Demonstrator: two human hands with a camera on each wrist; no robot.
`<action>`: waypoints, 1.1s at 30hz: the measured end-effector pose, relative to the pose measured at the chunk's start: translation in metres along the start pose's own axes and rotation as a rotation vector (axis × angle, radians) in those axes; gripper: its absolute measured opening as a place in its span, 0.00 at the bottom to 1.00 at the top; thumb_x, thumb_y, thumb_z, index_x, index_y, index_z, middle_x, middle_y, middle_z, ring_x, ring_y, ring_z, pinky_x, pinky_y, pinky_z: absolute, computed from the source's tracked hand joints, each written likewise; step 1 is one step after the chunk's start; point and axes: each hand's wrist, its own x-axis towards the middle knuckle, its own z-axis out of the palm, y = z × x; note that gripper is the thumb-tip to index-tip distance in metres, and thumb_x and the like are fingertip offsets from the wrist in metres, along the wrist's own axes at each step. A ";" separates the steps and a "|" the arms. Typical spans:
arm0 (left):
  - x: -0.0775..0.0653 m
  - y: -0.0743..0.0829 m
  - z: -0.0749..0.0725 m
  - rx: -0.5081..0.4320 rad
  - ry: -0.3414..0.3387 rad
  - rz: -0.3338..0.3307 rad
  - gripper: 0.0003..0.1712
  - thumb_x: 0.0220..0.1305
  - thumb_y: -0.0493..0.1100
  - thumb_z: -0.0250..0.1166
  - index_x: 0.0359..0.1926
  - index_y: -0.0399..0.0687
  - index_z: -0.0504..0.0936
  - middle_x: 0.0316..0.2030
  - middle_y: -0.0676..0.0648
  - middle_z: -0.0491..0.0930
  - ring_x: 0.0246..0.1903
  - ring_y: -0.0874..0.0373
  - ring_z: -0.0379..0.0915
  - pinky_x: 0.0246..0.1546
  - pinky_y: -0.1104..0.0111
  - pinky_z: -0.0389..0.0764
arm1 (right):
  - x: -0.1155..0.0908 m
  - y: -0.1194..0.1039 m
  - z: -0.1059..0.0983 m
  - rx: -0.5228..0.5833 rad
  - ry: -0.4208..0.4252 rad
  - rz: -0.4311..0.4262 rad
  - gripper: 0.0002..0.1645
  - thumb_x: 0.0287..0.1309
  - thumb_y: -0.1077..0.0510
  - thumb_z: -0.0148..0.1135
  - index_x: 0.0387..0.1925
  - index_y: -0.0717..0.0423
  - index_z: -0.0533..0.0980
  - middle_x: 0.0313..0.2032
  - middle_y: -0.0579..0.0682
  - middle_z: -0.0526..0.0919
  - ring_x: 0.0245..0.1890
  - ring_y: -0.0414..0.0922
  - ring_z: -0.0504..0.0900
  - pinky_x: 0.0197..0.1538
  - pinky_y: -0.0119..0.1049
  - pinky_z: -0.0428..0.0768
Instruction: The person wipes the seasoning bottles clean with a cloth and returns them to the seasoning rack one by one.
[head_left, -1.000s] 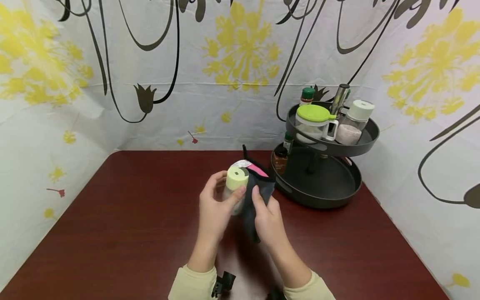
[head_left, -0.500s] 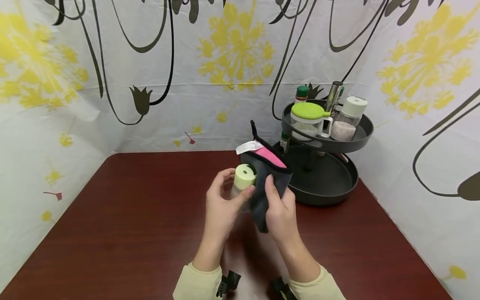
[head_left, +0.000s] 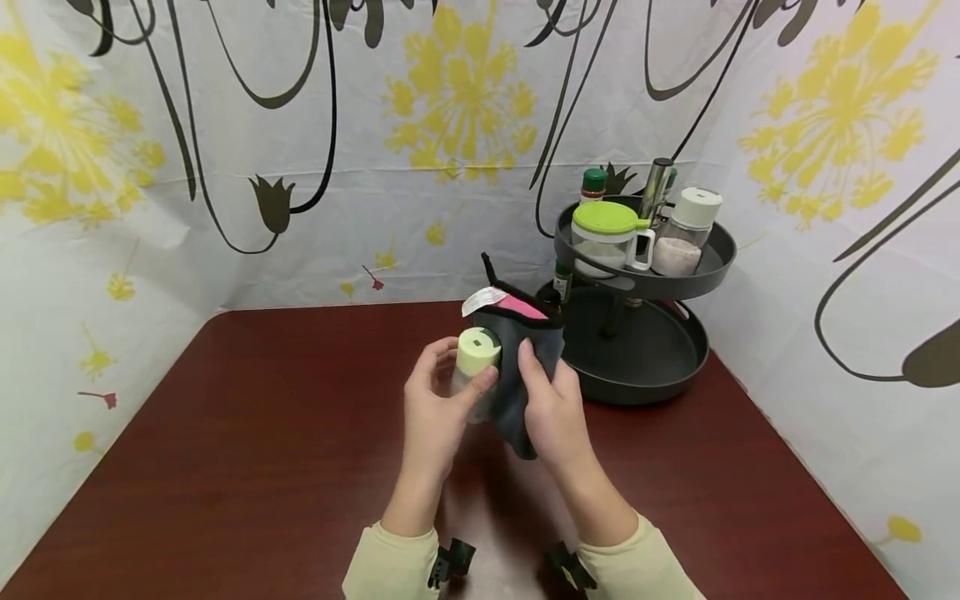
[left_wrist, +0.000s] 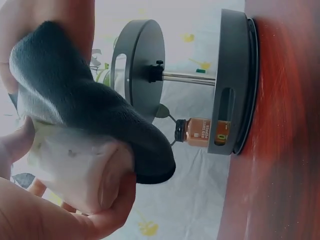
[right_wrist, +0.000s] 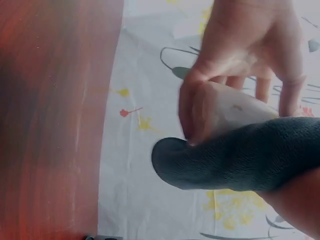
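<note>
In the head view my left hand [head_left: 437, 408] grips a clear seasoning jar [head_left: 461, 382] with a pale yellow-green cap [head_left: 477, 350], held above the table. Light contents show through the jar's wall in the left wrist view. My right hand [head_left: 553, 408] holds a dark grey cloth [head_left: 512, 375] against the jar's right side, thumb on top. The cloth has a pink inner face [head_left: 521, 306], black edging, a loop and a white tag [head_left: 483, 300]. In the right wrist view the cloth [right_wrist: 225, 155] covers part of the jar [right_wrist: 232, 107], which the left fingers surround.
A dark two-tier round rack [head_left: 633, 383] stands at the back right. Its upper tier bears a green-lidded jar [head_left: 603, 237], a white-capped jar [head_left: 684, 233] and other containers. A red sweet pepper bottle [left_wrist: 197, 131] stands on the lower tier. Patterned sheeting [head_left: 420, 225] lines the reddish-brown table [head_left: 247, 442].
Both hands, with the jar and cloth, moved right and then slightly back left. The cloth's upper part rose, then lowered a little, and now folds closer over the jar. The head view turned slightly right.
</note>
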 end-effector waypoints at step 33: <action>0.001 0.001 -0.006 -0.067 0.005 0.025 0.28 0.52 0.43 0.77 0.54 0.56 0.78 0.51 0.49 0.78 0.53 0.55 0.72 0.57 0.56 0.73 | 0.005 0.021 0.011 -0.092 -0.060 0.093 0.32 0.72 0.35 0.42 0.53 0.54 0.78 0.45 0.53 0.84 0.43 0.41 0.80 0.51 0.34 0.77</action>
